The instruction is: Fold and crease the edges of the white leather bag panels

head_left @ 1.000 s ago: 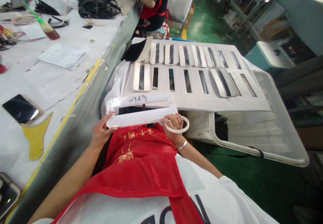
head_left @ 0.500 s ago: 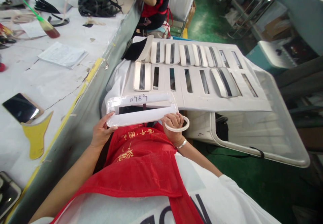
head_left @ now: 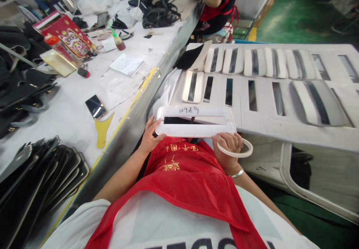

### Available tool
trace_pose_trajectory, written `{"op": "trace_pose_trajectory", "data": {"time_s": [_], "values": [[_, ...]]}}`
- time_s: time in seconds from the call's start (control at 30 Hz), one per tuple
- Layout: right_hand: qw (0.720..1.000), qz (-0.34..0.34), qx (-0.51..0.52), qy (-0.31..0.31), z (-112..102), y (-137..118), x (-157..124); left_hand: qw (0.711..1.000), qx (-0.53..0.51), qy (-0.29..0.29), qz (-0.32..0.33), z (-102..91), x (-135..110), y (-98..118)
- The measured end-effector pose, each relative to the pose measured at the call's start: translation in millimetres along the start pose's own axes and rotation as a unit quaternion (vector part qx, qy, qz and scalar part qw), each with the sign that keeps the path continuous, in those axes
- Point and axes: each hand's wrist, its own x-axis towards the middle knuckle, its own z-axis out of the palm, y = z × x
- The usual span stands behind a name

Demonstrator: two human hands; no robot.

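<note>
Slotted frame (head_left: 196,130) (glossy white) in left hand (head_left: 150,136), right hand (head_left: 228,148); thin ring (head_left: 238,153) too.

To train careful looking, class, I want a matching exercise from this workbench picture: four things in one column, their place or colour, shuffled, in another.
1 frame marked 10989
2 white ring
3 phone
4 flat template

A yellow, on the table
B held at both ends, left hand and right hand
C held in the right hand only
D dark screen up, on the table

Pairs: 1-B, 2-C, 3-D, 4-A

Left hand (head_left: 150,136) and right hand (head_left: 228,149) both gripping, forearms angled inward
</note>
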Motion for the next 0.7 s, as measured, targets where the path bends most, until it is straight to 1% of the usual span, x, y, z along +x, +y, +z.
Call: {"op": "trace_pose_trajectory", "data": {"time_s": [0.1, 0.23, 0.37, 0.47, 0.53, 0.6, 0.7], "values": [[1.0, 0.001, -0.006, 0.009, -0.9, -2.0, 1.0, 1.0, 0.007, -0.008, -0.025, 3.7, -0.9, 5.7], [1.0, -0.001, -0.003, 0.008, -0.7, -1.9, 0.6, 0.996, 0.088, -0.002, -0.022, 10.3, 4.1, 22.2], [1.0, 0.004, 0.002, -0.001, -2.0, -1.4, 0.1, 0.984, 0.175, 0.032, 0.018, 20.8, 8.5, 46.0], [1.0, 0.013, -0.002, -0.007, -4.9, -2.7, 0.8, 0.975, 0.199, 0.043, 0.087, 31.3, 13.0, 61.0], [1.0, 0.02, -0.005, -0.014, -6.2, -3.4, 1.0, 0.971, 0.199, 0.022, 0.133, 39.9, 19.1, 68.7], [0.999, 0.025, -0.006, -0.021, -6.3, -3.3, 0.4, 0.961, 0.211, -0.02, 0.176, 50.3, 27.0, 75.7], [0.999, 0.028, -0.005, -0.021, -4.6, -2.0, -1.9, 0.936, 0.257, -0.087, 0.226, 69.5, 38.0, 88.0]]}}
